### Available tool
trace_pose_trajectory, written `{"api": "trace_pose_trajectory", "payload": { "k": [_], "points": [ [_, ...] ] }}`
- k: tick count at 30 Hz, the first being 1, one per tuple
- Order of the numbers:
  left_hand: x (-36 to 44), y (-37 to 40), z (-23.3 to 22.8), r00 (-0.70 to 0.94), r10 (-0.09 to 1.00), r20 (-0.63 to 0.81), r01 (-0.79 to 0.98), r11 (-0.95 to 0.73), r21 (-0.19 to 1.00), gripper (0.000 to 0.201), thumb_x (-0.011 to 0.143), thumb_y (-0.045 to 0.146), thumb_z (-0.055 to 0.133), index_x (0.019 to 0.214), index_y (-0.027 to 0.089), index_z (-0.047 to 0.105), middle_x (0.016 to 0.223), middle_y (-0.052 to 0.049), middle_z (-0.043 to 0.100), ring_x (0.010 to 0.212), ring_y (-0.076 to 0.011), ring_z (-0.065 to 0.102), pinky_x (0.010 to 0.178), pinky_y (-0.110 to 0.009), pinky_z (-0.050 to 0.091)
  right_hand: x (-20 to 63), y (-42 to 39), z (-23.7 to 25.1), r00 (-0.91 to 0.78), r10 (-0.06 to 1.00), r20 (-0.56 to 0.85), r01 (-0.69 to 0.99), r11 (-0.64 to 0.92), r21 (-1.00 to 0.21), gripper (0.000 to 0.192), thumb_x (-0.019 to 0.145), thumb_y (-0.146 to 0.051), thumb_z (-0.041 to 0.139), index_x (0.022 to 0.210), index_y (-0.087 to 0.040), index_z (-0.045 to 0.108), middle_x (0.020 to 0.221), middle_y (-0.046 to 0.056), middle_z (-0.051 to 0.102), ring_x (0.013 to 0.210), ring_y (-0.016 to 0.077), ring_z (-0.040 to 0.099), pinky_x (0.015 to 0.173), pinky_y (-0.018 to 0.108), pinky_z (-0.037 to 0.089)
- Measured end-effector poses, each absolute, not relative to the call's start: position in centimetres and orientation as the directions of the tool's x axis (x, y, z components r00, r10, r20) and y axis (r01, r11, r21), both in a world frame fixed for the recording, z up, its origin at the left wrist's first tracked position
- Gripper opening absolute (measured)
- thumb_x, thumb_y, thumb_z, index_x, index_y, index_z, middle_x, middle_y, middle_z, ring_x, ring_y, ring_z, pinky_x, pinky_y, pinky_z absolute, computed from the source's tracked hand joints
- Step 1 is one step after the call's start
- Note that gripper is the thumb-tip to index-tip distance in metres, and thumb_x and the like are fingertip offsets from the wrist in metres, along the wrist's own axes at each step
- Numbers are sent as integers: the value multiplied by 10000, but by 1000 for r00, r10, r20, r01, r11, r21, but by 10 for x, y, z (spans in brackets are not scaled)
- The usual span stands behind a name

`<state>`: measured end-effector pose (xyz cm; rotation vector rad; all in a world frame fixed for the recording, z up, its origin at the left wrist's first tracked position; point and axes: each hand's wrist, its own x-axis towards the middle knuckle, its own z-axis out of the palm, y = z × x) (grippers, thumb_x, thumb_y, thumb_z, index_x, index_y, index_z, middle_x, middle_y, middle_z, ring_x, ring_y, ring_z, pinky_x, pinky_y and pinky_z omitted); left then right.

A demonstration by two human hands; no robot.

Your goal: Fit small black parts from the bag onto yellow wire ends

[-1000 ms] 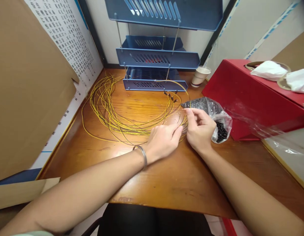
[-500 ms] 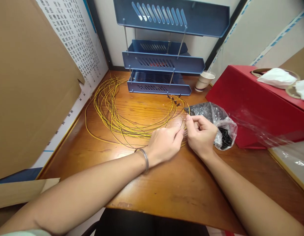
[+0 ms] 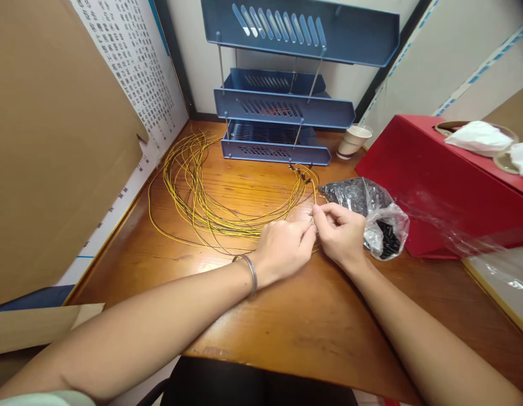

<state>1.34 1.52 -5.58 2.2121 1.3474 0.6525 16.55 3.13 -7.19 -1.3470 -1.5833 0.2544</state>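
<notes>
A loose coil of thin yellow and dark wires (image 3: 189, 197) lies on the wooden table and runs toward my hands. Several wire ends at the coil's right side carry small black connectors (image 3: 302, 176). My left hand (image 3: 284, 245), with a bracelet (image 3: 248, 270) at the wrist, is closed in a pinch on wire near its tip. Touching it, my right hand (image 3: 339, 231) pinches a yellow wire between thumb and forefinger, one end standing up above the fingertips. The exact spot between the fingertips is hidden. Just right of that hand sits a clear plastic bag (image 3: 371, 206) of small black parts.
A blue tiered tray rack (image 3: 282, 107) stands at the back, with a paper cup (image 3: 354, 141) beside it. On the right is a red box (image 3: 434, 180) bearing tape rolls and white tissue (image 3: 477, 138). Cardboard (image 3: 62, 141) rises along the left.
My right hand has shifted slightly left, closer against my left fingertips. The yellow wire above it now stands straighter. The view has moved a little.
</notes>
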Motion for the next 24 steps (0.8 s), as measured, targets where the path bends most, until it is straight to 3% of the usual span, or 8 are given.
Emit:
{"api": "trace_pose_trajectory", "payload": {
  "k": [3,7,14,20,24],
  "points": [
    [13,15,-55,425,888,175,639,-431,637,431,1009,380,396,737,188,668,694,-33,695,603,-160,570,625,-305,320,165,33,-72,177,833,525,618,321,-718,307,872,-310,627,601,-165,619,449,-76,329,438,65,282,485,261,272],
    [13,15,-54,419,892,168,623,-417,662,418,1011,374,396,777,198,694,669,-20,686,613,-161,599,643,-298,354,165,34,-69,257,822,508,595,280,-753,309,899,-354,614,677,-152,687,461,-74,347,451,69,293,494,266,268],
    [13,16,-56,414,892,181,713,-441,545,421,1039,357,342,898,190,703,839,-63,764,744,-238,703,648,-333,336,162,27,-66,109,865,490,571,349,-743,334,875,-344,624,597,-160,630,457,-59,382,441,66,300,470,262,260],
    [13,14,-55,420,889,183,673,-440,595,465,1039,423,344,831,218,706,729,-29,735,697,-213,686,631,-318,338,163,35,-67,312,828,466,504,272,-820,289,890,-336,623,665,-160,673,464,-68,354,446,76,291,469,265,246],
    [13,14,-54,409,894,185,674,-432,599,429,1036,384,348,861,217,703,770,-27,750,727,-218,696,654,-317,364,164,33,-66,240,843,482,484,327,-812,381,913,-375,614,587,-178,599,490,-52,365,486,84,317,498,271,266]
  ]
}}
